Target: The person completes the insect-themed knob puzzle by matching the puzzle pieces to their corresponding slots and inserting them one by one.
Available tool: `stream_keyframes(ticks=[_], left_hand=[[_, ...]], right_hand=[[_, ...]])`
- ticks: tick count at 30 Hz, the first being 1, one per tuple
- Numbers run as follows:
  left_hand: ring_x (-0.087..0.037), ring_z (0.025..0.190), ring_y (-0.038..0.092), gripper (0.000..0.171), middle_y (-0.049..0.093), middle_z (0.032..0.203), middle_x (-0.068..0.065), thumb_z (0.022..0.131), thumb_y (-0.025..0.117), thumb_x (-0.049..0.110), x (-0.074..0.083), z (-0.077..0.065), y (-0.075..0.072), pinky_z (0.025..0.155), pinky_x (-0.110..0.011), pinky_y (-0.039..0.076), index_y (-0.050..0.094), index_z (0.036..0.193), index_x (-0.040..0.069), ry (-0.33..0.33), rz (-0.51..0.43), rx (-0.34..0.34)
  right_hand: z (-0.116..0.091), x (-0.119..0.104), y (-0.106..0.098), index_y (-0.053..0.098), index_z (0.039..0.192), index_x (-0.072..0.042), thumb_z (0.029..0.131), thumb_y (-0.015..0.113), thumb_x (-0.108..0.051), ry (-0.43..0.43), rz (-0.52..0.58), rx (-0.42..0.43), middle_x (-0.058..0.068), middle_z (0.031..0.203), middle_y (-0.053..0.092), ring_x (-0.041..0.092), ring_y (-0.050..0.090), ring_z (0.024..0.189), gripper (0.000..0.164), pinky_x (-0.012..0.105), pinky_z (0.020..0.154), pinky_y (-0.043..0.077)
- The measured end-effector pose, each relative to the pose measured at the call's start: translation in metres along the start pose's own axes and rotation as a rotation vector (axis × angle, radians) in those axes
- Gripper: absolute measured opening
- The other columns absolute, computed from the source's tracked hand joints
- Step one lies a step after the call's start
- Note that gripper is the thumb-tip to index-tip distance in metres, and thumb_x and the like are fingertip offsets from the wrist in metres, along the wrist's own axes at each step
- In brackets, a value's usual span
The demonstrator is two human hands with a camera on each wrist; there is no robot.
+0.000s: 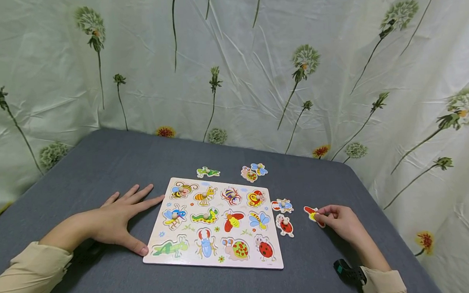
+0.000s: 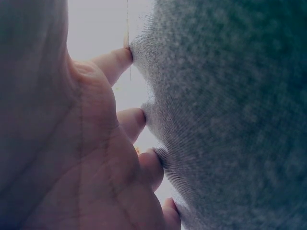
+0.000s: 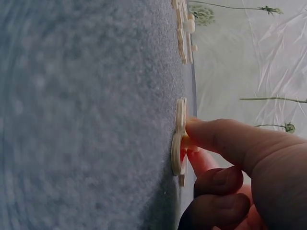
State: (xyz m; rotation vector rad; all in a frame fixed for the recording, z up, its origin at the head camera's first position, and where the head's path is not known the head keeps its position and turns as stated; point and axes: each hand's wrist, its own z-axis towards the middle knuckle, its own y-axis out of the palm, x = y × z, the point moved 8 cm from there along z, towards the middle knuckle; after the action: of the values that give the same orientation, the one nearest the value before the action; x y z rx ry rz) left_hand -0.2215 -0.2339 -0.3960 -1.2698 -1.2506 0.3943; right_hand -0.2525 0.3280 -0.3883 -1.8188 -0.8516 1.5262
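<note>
My right hand (image 1: 339,222) pinches the knob of a red and yellow insect puzzle piece (image 1: 311,213) right of the board; in the right wrist view this wooden piece (image 3: 179,155) stands close over the grey cloth, thumb and finger at its peg. Spread flat, my left hand (image 1: 118,219) has its thumb and index finger at the left edge of the wooden puzzle board (image 1: 219,264). The left wrist view shows its palm (image 2: 81,153) and fingertips against the cloth. Knobbed insect pieces sit in the board's upper part, including a caterpillar (image 1: 210,216) and a spider (image 1: 231,198).
Loose beside the board's right edge lie a ladybug piece (image 1: 287,228) and a beetle piece (image 1: 285,205). Behind it are a grasshopper piece (image 1: 212,172), a snail piece (image 1: 251,176) and a dragonfly piece (image 1: 261,170). A flower-print curtain (image 1: 248,98) hangs behind the grey-covered table (image 1: 141,154).
</note>
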Motion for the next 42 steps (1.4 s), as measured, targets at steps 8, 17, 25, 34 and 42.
stream_keyframes(ticks=[8, 17, 25, 34, 42], left_hand=[[-0.062, 0.161, 0.0, 0.125, 0.008, 0.181, -0.022, 0.07, 0.092, 0.068, 0.001, 0.001, 0.001, 0.116, -0.087, -0.001, 0.03, 0.172, 0.03, 0.004, -0.01, -0.004], [-0.062, 0.161, 0.001, 0.124, 0.009, 0.181, -0.023, 0.071, 0.092, 0.067, 0.001, 0.0, -0.002, 0.116, -0.087, 0.001, 0.03, 0.172, 0.03, 0.008, 0.003, 0.006], [-0.062, 0.161, 0.0, 0.125, 0.008, 0.181, -0.023, 0.071, 0.092, 0.068, 0.0, 0.0, -0.001, 0.116, -0.088, 0.001, 0.029, 0.172, 0.03, -0.002, 0.005, -0.008], [-0.061, 0.162, -0.001, 0.125, 0.008, 0.181, -0.022, 0.07, 0.092, 0.068, 0.0, -0.003, -0.001, 0.116, -0.087, 0.0, 0.03, 0.172, 0.031, -0.007, -0.003, -0.008], [-0.061, 0.162, 0.001, 0.128, 0.01, 0.181, -0.02, 0.066, 0.091, 0.075, -0.001, 0.0, 0.0, 0.116, -0.087, 0.001, 0.031, 0.171, 0.034, 0.0, -0.003, 0.007]], right_hand=[[-0.002, 0.002, -0.001, 0.079, 0.105, -0.001, 0.097, 0.079, -0.031, -0.004, -0.029, 0.015, -0.006, 0.06, 0.053, 0.009, 0.042, 0.054, 0.031, 0.028, 0.055, 0.034], [-0.001, -0.004, -0.004, 0.078, 0.106, 0.0, 0.097, 0.078, -0.024, -0.064, -0.062, 0.03, -0.006, 0.061, 0.055, 0.01, 0.044, 0.055, 0.026, 0.027, 0.055, 0.034], [-0.001, -0.004, -0.002, 0.077, 0.112, 0.001, 0.098, 0.079, -0.024, -0.069, -0.033, 0.002, -0.005, 0.062, 0.053, 0.009, 0.042, 0.055, 0.029, 0.027, 0.055, 0.032], [-0.001, -0.003, -0.001, 0.079, 0.107, -0.001, 0.096, 0.081, -0.028, -0.063, -0.04, 0.018, -0.007, 0.06, 0.049, 0.008, 0.041, 0.053, 0.029, 0.027, 0.055, 0.033], [-0.002, -0.01, 0.005, 0.079, 0.111, -0.002, 0.097, 0.079, -0.025, -0.109, 0.012, -0.06, -0.007, 0.062, 0.05, 0.005, 0.037, 0.055, 0.027, 0.025, 0.055, 0.031]])
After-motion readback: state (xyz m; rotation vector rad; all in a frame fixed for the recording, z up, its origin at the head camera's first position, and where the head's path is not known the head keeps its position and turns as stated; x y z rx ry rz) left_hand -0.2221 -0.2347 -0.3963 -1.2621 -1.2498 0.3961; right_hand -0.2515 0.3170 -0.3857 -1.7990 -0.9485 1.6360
